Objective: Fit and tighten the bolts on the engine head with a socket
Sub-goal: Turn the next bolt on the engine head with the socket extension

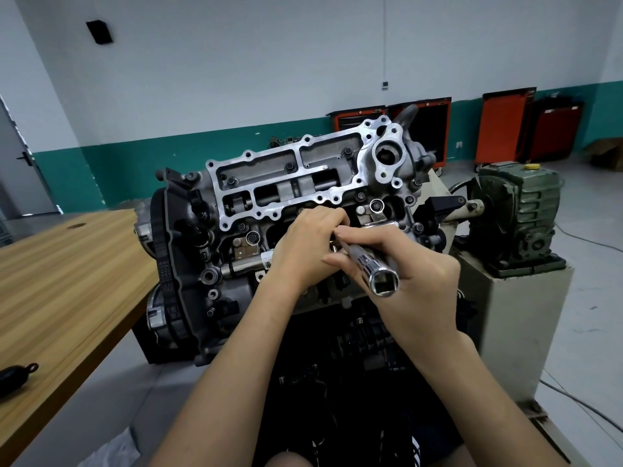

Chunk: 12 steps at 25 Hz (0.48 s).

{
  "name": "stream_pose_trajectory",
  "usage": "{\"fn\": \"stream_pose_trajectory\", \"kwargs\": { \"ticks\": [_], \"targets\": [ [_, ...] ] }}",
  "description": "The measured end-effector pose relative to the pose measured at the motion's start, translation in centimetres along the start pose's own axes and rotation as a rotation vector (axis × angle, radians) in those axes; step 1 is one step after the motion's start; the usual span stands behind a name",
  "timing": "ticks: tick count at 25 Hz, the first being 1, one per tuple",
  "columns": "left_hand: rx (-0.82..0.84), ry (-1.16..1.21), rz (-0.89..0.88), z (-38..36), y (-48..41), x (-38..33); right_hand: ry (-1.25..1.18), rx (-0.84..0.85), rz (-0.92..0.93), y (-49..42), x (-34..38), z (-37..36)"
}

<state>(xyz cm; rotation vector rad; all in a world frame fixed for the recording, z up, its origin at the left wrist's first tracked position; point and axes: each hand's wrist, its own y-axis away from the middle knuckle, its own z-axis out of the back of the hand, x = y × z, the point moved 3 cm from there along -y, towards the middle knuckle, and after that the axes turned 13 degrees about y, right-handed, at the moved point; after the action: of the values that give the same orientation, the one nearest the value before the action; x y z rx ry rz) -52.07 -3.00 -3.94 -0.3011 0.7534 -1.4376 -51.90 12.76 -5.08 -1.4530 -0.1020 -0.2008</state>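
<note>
The grey engine head (296, 170) sits tilted on its stand in the middle of the view, with several dark bolts seated along its upper frame. My right hand (404, 274) grips a long chrome socket (374, 267), its square drive end facing the camera and its far end pointing down at the head. My left hand (303, 247) curls over the socket's far end at the head's near edge, fingers bent around something I cannot make out. The socket's tip and whatever bolt lies under it are hidden by my left hand.
A wooden table (67, 281) stands at the left with a dark object (15, 375) on its near edge. A green gearbox (519, 210) on a beige pedestal (515, 318) stands at the right. Orange tool cabinets (505, 126) line the back wall.
</note>
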Motion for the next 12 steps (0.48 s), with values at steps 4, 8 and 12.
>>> {"fn": "stream_pose_trajectory", "kwargs": {
  "ticks": [4,8,12],
  "targets": [
    [0.013,0.010,0.002,0.23,0.16,-0.32,-0.036,0.105,0.030,0.67,0.60,-0.73],
    [-0.006,0.012,-0.028,0.32,0.32,-0.75,0.049,0.053,0.014,0.03,-0.03,-0.54],
    [-0.007,0.003,0.004,0.04,0.23,-0.31,0.004,0.055,-0.011,0.01,0.11,-0.40]
  ]
}}
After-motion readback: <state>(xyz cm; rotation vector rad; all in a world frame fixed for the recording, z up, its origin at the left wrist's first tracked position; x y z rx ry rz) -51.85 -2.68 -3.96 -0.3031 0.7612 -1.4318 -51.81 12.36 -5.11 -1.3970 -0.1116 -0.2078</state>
